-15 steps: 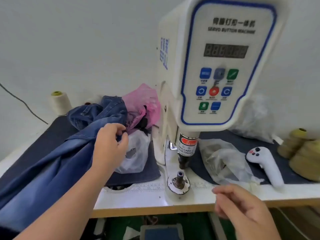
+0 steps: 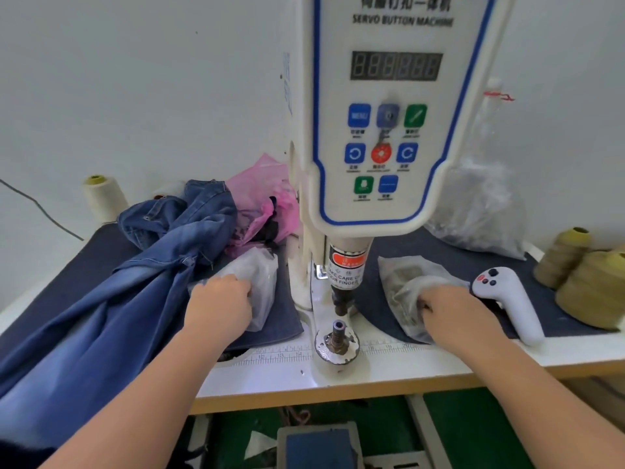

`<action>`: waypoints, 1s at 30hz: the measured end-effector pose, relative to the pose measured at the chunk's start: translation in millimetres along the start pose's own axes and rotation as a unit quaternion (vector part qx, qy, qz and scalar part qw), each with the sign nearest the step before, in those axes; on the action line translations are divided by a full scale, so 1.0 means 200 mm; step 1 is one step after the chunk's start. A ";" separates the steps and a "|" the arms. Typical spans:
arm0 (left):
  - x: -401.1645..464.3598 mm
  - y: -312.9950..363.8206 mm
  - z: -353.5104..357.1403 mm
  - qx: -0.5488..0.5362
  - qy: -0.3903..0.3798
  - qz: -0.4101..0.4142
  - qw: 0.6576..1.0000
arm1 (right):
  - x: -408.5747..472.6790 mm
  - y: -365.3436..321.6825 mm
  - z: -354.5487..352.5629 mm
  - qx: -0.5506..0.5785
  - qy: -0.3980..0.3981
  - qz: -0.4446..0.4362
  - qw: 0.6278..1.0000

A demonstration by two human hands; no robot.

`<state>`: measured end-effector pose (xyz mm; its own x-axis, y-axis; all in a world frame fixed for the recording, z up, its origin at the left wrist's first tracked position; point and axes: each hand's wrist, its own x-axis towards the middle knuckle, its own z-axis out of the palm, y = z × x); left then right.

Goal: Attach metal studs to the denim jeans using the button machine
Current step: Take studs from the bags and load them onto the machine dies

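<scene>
Left hand digs into clear bag left of button machine; right hand in stud bag right; grips unclear. Risk: studs spill fumbling.

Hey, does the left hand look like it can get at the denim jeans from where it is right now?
Probably yes. The left hand is at a clear plastic bag, and the denim jeans lie directly beside it on its left, with nothing between them. A short sideways move should reach the fabric.

Bright, even, soft light w/ faint shadows; slight overall blur, wide-angle bending at edges.
</scene>
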<state>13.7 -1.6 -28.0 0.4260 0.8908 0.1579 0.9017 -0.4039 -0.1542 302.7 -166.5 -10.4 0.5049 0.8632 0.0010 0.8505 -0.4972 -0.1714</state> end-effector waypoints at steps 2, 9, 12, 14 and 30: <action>0.02 -0.02 0.00 -0.029 -0.016 -0.011 0.999 | 0.01 -0.01 0.01 -0.005 0.012 -0.004 1.000; 0.03 -0.01 -0.02 0.019 -0.060 0.017 0.998 | -0.02 0.03 0.04 0.012 0.012 -0.015 1.000; 0.05 -0.03 -0.04 0.015 -0.081 0.040 0.996 | -0.02 0.04 0.04 0.006 0.008 -0.030 0.999; 0.05 -0.03 -0.05 -0.002 -0.104 0.064 0.993 | -0.01 0.04 0.04 0.021 -0.005 -0.028 0.999; 0.05 -0.08 -0.06 -0.090 -0.097 0.055 0.990 | -0.04 0.01 0.04 0.033 -0.008 -0.015 0.999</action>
<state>5.0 11.9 -12.2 0.5163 0.8553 -0.0439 0.8564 -0.5159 0.0198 298.7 -172.9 -18.1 0.4759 0.8794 -0.0092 0.8535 -0.4644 -0.2362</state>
